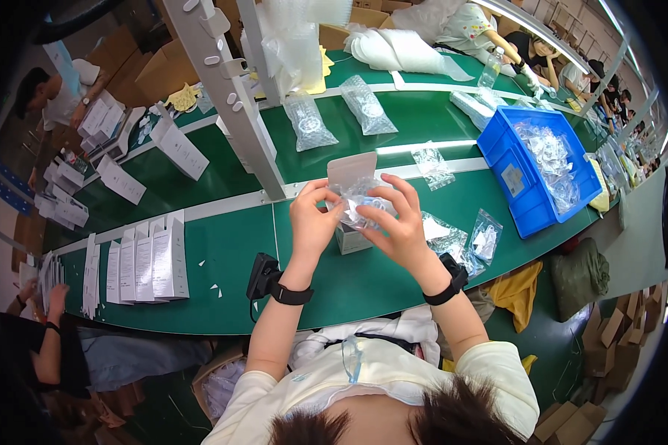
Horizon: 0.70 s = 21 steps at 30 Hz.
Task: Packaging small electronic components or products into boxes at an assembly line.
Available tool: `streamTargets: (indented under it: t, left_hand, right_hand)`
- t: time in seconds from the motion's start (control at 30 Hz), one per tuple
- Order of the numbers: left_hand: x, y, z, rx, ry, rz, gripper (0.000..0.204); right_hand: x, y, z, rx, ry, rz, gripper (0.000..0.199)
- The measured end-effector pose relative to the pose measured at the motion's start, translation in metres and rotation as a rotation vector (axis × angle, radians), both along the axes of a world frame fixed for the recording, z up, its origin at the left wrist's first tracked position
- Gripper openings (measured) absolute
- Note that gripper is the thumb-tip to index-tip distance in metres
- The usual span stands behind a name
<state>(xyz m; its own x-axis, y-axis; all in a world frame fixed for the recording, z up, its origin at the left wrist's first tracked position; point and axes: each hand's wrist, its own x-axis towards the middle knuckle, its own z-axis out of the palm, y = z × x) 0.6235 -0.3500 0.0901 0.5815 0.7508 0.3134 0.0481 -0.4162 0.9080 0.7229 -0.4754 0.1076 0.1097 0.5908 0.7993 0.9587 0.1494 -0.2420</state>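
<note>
Over an open white carton on the green table, both hands hold a clear plastic bag with a white item inside; its exact kind I cannot make out. My left hand pinches the bag's left side with thumb and fingers. From the right, my right hand curls its fingers and thumb around the bag. The carton's raised flap stands behind the bag, and its opening is mostly hidden. Just right of my right hand lie clear bags with white items.
A blue bin full of small bagged parts stands at the right. Several upright white boxes line the left. Two bubble-wrap pouches lie on the far belt, behind a metal post. Other people work at both sides.
</note>
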Motion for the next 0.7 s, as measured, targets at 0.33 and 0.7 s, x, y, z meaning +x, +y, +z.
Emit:
streamTargets:
  t: [0.33, 0.7]
  left_hand:
    - [-0.001, 0.001, -0.002, -0.071, -0.062, -0.014, 0.011]
    - [-0.039, 0.028, -0.018, -0.093, -0.622, 0.222, 0.02]
  right_hand:
    - [-0.004, -0.009, -0.019, -0.175, 0.253, -0.065, 0.023]
    - [0.019, -0.008, -0.085, -0.294, 0.569, 0.112, 0.077]
